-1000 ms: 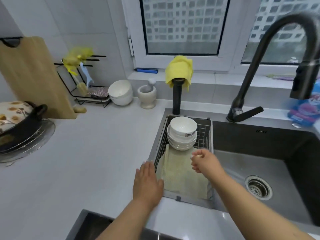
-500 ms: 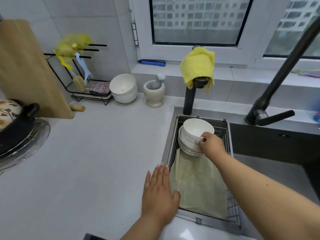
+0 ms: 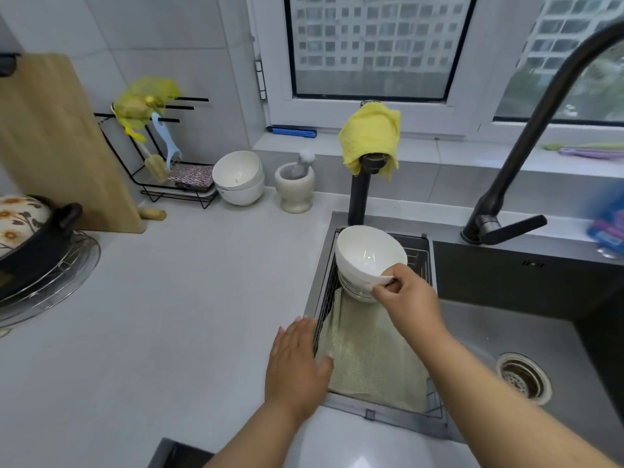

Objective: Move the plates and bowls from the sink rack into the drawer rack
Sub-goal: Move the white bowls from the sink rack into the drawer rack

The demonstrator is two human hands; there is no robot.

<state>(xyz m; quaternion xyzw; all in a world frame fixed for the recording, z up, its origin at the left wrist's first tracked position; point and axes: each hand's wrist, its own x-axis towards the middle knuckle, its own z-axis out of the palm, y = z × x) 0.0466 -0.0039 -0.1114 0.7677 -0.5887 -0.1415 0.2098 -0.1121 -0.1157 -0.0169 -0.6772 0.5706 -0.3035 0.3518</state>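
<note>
A stack of white bowls and plates [image 3: 354, 292] stands at the far end of the wire sink rack [image 3: 423, 261]. My right hand [image 3: 407, 298] pinches the near rim of the top white bowl [image 3: 368, 256], which is tilted up off the stack. My left hand [image 3: 297, 363] lies flat with straight fingers on the counter at the rack's left edge, fingertips touching the rack. A pale green cloth [image 3: 374, 356] covers the rack's near part. A dark corner of the drawer [image 3: 175, 456] shows at the bottom edge.
A black faucet [image 3: 526, 136] arches over the dark sink basin [image 3: 506, 319]. A yellow cloth [image 3: 369, 136] hangs on a black post behind the rack. Two more white bowls [image 3: 239, 179], a mortar [image 3: 295, 187], a utensil stand, a cutting board [image 3: 57, 143] and a black pot [image 3: 30, 238] line the counter.
My right hand reached from the cloth to the bowl stack, took the top bowl's rim and tipped it upward. My left hand stayed flat at the rack's edge.
</note>
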